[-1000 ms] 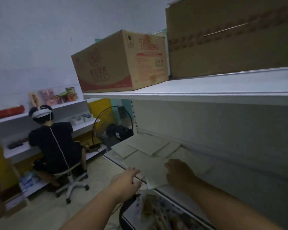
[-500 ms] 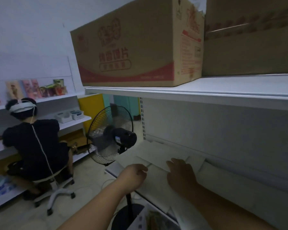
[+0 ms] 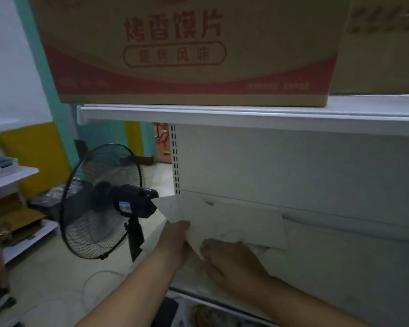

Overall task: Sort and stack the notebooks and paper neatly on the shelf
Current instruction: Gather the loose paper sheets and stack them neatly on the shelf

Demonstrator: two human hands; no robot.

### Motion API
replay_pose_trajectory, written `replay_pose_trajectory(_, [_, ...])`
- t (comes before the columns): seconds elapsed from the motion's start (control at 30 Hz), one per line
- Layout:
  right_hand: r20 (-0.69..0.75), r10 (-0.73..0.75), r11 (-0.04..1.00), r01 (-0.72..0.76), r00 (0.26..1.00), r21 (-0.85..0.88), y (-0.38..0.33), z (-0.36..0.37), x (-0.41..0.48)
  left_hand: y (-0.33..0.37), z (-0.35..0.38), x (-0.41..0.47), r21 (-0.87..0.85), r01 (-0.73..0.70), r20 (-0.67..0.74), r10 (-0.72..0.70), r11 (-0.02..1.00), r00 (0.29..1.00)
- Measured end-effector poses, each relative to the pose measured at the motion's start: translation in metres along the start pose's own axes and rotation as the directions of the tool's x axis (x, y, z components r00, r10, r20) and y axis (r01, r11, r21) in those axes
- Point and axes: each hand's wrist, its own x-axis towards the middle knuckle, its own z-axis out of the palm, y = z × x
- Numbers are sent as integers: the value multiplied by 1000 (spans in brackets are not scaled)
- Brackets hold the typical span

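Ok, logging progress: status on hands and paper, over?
Left hand grips paper edge. Right hand on it, fingertips hidden. Paper lies askew on shelf. Fan close beside shelf end.

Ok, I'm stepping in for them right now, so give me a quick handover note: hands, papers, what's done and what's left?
Left hand grips the left edge of the white sheets on the shelf.
Right hand rests on the same sheets, fingertips hidden, grip unclear.
Sheets overlap loosely, edges not squared.
Done: nothing neatly stacked yet.
Left: gather, align, stack.
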Motion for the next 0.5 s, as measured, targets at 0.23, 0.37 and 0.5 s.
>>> replay_pose_trajectory(0.23, [-1, 847, 528, -842, 531, -108, 72, -32, -14, 38, -28, 5, 218, -55, 14, 54, 974, 998])
replay_pose_trajectory(0.37, [104, 928, 369, -922, 358, -117, 86, -29, -15, 29, -43, 14, 330, -2, 112, -37, 944, 993])
replay_pose_trajectory(0.5, [192, 947, 222, -957, 257, 189, 103, -37, -9, 25, -49, 18, 379, 25, 182, -100, 925, 978])
